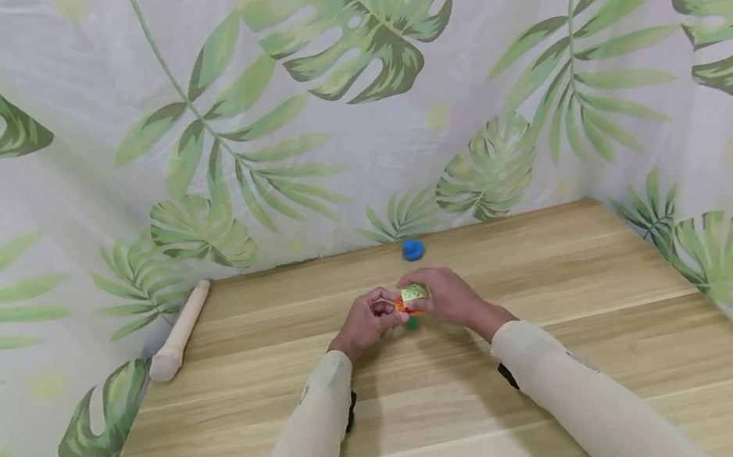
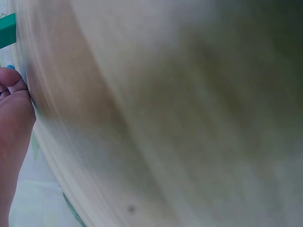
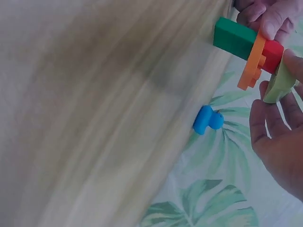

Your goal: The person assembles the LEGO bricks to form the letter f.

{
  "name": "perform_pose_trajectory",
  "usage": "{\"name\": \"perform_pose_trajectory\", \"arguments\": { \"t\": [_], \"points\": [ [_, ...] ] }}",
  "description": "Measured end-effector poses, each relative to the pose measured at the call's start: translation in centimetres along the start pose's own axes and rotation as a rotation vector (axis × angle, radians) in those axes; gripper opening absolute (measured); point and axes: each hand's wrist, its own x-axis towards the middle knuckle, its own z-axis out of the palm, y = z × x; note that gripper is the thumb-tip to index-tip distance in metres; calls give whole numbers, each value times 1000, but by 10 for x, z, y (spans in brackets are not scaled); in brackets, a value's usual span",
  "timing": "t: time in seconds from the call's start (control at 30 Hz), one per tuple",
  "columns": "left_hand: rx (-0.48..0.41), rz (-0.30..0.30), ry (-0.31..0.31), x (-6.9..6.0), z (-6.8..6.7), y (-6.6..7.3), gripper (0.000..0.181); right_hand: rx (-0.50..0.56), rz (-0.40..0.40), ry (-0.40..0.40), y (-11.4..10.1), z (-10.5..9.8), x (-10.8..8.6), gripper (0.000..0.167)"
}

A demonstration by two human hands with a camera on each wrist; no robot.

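Observation:
In the right wrist view, a toy-brick stack joins a green brick [image 3: 234, 38], a studded orange plate [image 3: 252, 61] and a red brick [image 3: 272, 56]. My left hand [image 1: 368, 323] pinches this stack by the orange and red parts, its thumb on top. A light green block [image 3: 280, 82] with a curved side is pinched between the thumb and fingers of my right hand [image 1: 451, 299]. It sits against or very near the red brick; whether they are joined I cannot tell. In the left wrist view, only the green brick's end and part of the hand show at the left edge.
A rounded blue toy piece [image 1: 413, 250] lies near the table's back edge, beyond the hands. At the left edge rests a long beige rod [image 1: 184, 327] with a thicker end. Leaf-printed cloth [image 1: 384, 155] hangs behind the wooden table [image 1: 283, 430].

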Motion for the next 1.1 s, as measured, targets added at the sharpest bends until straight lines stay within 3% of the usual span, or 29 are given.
{"name": "perform_pose_trajectory", "arguments": {
  "t": [0.17, 0.33, 0.53, 0.7, 0.9, 1.1],
  "points": [
    [7, 0, -2, 2, 2, 3, 29, 99, 62, 35, 10, -2, -7, 56],
    [55, 1, 5, 2, 1, 7, 28, 185, 169, 50, 20, -4, -14, 38],
    [139, 2, -1, 2, 2, 8, 26, 174, 212, 78, 23, -3, -19, 35],
    [258, 10, -18, -1, 8, 7, 24, 182, 254, 36, 26, -1, -23, 39],
    [420, 39, -19, -4, 16, 10, 22, 173, 271, -9, 35, 7, -24, 31],
    [450, 57, -16, -5, 18, 5, 18, 177, 285, -39, 38, 11, -27, 34]
  ]
}}
